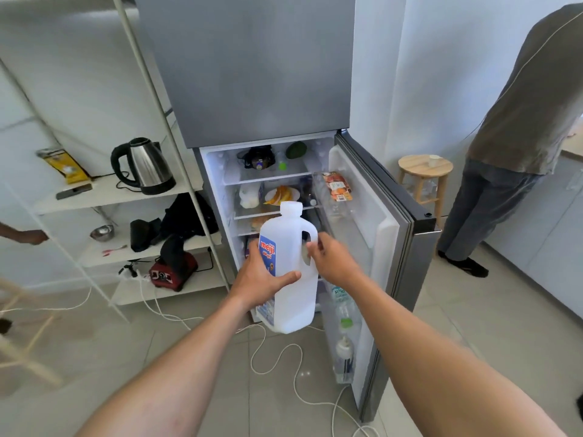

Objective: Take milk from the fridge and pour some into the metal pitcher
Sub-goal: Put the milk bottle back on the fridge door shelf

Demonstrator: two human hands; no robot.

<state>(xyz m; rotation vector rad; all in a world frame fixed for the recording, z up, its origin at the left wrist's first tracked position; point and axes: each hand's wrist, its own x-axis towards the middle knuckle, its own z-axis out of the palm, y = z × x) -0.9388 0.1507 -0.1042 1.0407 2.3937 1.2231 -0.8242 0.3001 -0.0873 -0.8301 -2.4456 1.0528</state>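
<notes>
From the head camera, a white plastic milk jug (293, 241) with a white screw cap and a blue "meiji" label is held upright in the air, in front of the open lower compartment of a tall grey steel fridge (246, 67) and clear of its shelves. The left hand (262, 282) grips the jug's body from the label side, thumb lying across the front and fingers wrapped round behind. The right hand (331, 263) is at the moulded handle with its fingers curled into the handle opening; motion blur makes it hard to be sure, but they appear to clasp the handle. The lower fridge door (394, 247) is swung wide to the right, with clear plastic bottles (345, 323) in its lower racks and an orange printed packet (339, 187) in the upper rack. Inside, a white plate of orange slices (282, 195) sits on the second shelf. Left of the fridge a white open shelving unit (110, 197) carries a steel and black electric kettle (148, 165) on the top board, a small metal bowl (101, 232) below, and a red and black appliance (173, 269) lower down. White cables (277, 351) trail over the tiled floor. At the right a round wooden stool (424, 167) stands by the wall, near another person in a dark grey shirt (520, 105), seen from behind
</notes>
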